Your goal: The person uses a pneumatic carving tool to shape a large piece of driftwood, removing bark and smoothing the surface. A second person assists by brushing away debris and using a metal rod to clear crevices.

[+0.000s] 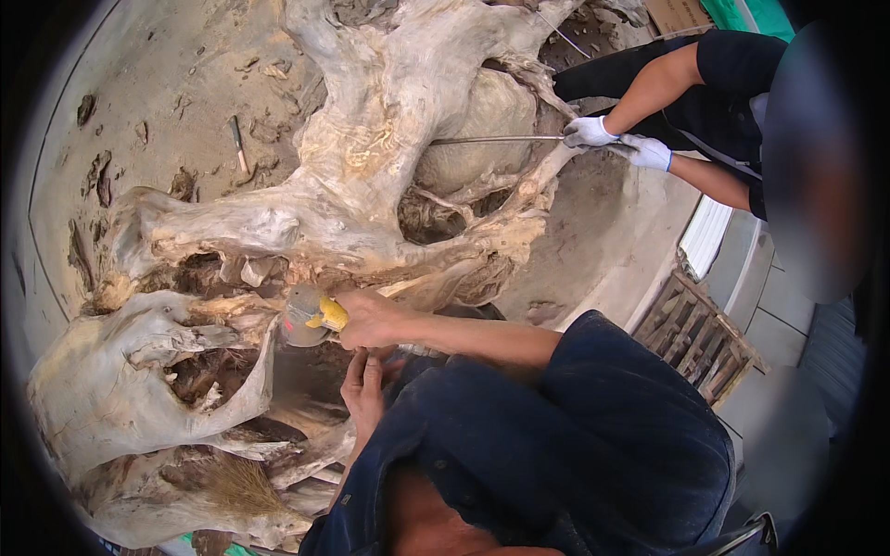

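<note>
An angle grinder [331,315] with a round grey disc and a yellow part at its head lies against the pale wood of a large gnarled root [269,222]. My right hand [366,320] is wrapped round the tool just behind the yellow part. Lower down, my left hand [363,389] has its fingers closed at the tool's body, most of which my right forearm covers. Beside the disc, a curved wooden edge [264,380] borders a dark hollow in the root.
Across the root, a co-worker's gloved hands [616,144] grip a long metal rod [496,140] that reaches the wood. A chisel-like tool [238,144] lies on the dusty floor among bark scraps. A slatted wooden pallet [691,338] is at right; a straw-like brush [236,486] rests lower left.
</note>
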`<state>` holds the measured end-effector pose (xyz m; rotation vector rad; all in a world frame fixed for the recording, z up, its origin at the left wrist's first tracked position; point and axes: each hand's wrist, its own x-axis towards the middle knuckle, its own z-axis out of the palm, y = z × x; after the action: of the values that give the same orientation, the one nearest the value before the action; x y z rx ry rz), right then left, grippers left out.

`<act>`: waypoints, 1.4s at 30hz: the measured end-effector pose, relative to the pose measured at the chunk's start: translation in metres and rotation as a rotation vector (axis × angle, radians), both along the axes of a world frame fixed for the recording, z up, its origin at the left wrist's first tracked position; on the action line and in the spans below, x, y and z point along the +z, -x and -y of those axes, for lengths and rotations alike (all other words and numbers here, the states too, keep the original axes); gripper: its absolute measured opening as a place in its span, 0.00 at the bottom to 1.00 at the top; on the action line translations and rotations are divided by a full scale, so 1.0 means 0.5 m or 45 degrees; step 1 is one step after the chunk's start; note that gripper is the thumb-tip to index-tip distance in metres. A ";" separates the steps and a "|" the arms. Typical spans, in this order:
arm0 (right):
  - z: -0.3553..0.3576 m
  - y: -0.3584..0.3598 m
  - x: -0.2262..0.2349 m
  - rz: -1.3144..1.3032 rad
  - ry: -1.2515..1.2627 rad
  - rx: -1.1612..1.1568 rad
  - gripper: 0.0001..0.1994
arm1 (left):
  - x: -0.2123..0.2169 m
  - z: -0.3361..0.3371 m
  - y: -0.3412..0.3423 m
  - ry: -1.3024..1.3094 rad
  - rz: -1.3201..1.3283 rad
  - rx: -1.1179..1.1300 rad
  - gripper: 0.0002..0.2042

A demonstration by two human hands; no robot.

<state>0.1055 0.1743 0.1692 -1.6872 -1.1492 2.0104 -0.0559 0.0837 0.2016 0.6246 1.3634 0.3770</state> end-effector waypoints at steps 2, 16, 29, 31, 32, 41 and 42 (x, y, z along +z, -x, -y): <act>0.034 -0.014 0.016 0.029 -0.123 -0.097 0.28 | 0.007 0.022 -0.008 0.029 0.031 -0.021 0.24; 0.202 -0.065 0.063 0.011 -0.152 -0.254 0.13 | 0.032 0.145 -0.033 0.088 0.151 -0.175 0.21; 0.273 -0.066 0.070 -0.126 -0.074 -0.268 0.18 | 0.054 0.214 -0.047 0.088 0.124 -0.222 0.19; 0.280 -0.071 0.072 -0.122 -0.050 -0.257 0.21 | 0.058 0.221 -0.053 0.076 0.136 -0.199 0.19; 0.286 -0.074 0.072 -0.128 -0.061 -0.276 0.20 | 0.059 0.223 -0.054 0.069 0.133 -0.201 0.20; 0.317 -0.103 0.077 -0.060 -0.126 -0.291 0.18 | 0.058 0.238 -0.072 0.044 0.099 -0.214 0.24; 0.322 -0.107 0.076 -0.078 -0.132 -0.316 0.18 | 0.055 0.238 -0.073 0.029 0.099 -0.232 0.24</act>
<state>0.1587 0.0131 0.2070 -1.6175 -0.9534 1.8068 -0.0196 -0.0354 0.2292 0.7023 1.2243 0.2356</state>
